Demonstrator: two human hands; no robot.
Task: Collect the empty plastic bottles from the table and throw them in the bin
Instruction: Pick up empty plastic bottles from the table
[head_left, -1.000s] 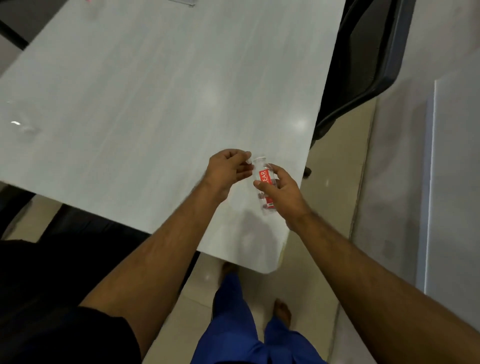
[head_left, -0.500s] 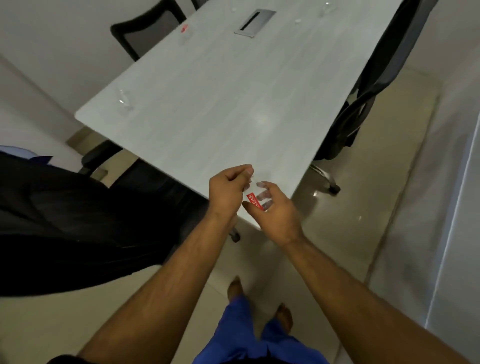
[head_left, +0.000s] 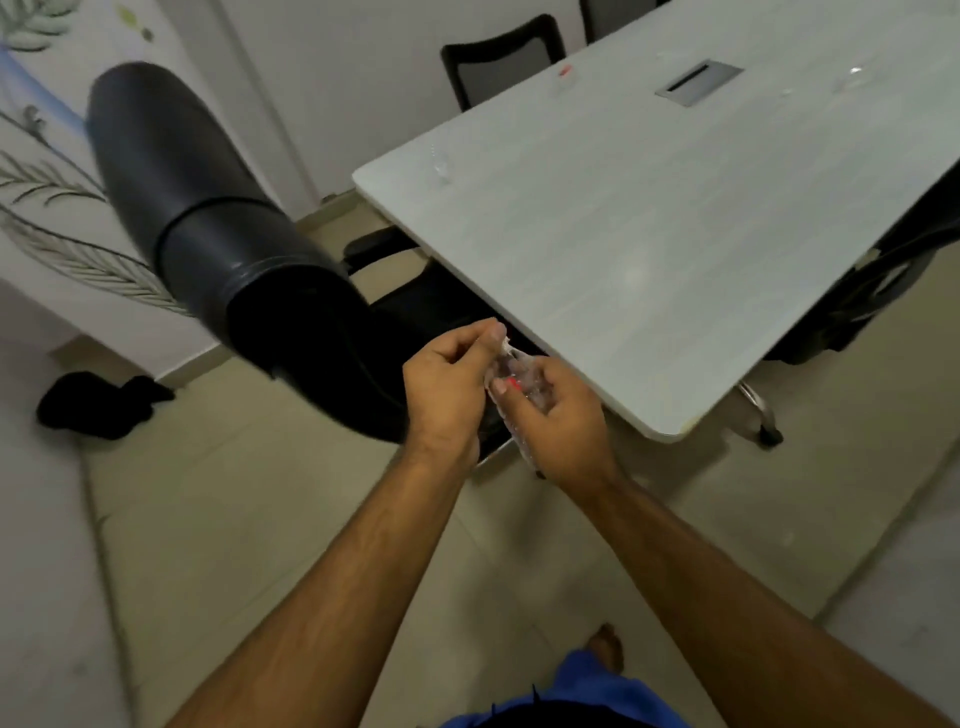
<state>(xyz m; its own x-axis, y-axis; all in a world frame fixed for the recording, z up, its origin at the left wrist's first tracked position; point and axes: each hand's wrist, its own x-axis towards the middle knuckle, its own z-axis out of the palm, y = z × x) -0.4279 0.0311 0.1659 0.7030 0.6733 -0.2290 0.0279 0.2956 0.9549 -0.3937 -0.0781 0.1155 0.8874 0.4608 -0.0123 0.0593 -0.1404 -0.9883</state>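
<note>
clear bottle (head_left: 519, 395) gripped in right hand (head_left: 563, 415) fingers; left hand (head_left: 447, 384) fingers pinched on its top

A clear plastic bottle (head_left: 514, 387) with a red label is gripped in the right hand (head_left: 563, 421) just off the near edge of the table (head_left: 649, 234), while its top end is pinched by the left hand (head_left: 447, 387). A black office chair (head_left: 218, 234) is seen beside the table's left corner. 2 small clear items, too blurred to identify, are left at the far edge.
</note>
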